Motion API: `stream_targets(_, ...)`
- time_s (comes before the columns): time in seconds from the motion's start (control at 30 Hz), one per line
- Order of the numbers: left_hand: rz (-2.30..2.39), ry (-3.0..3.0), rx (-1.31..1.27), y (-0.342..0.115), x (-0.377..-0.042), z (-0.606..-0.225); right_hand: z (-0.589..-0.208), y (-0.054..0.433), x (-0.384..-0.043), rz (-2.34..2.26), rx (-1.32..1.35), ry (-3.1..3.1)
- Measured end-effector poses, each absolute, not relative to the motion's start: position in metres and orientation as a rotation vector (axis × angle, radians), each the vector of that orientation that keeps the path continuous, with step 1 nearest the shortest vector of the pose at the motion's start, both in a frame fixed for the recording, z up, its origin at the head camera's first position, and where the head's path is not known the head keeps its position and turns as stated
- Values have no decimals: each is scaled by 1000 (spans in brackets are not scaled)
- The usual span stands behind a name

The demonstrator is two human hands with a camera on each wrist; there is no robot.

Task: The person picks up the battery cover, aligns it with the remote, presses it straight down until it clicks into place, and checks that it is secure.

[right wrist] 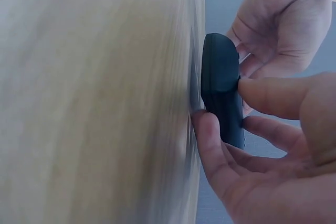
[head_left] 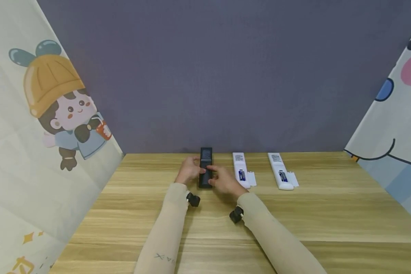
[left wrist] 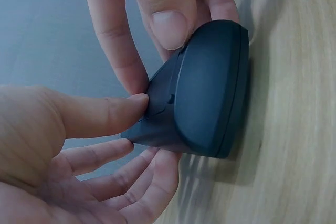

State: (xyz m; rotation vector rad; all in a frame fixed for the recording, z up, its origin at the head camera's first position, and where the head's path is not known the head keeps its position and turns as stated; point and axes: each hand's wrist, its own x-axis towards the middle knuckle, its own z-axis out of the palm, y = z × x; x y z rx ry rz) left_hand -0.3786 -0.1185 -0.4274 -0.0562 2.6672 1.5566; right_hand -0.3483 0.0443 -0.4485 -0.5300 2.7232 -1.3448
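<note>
**Both hands on the black remote, two white ones waiting alongside**

Streaky wood-grain table [head_left: 140,213] under everything, grain running side to side. Plain dark greyish panel [head_left: 205,76] just behind the black remote [head_left: 205,179], pale cartoon-print cloth [head_left: 17,163] well off to its left, second printed cloth [head_left: 397,125] well off to its right.

Black remote back side up, long axis pointing pretty much straight away from the person: label end toward the panel, blunt rounded end toward the person. Can't tell if sitting totally flat. Gripped on its left by the left hand [head_left: 188,170], thumb on the back, and pinched from its right by the right hand [head_left: 225,181].

To the right of the black remote: white remote [head_left: 240,165] near, second white remote [head_left: 277,167] farther over. Both roughly parallel to it, near ends slanting a bit right, battery bays open.
</note>
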Motion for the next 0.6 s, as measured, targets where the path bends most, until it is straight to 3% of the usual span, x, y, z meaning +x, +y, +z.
stream_targets(0.6,1552,2719,-87,-116,-379,-436,-451,47,-350,-1174,-643,2753)
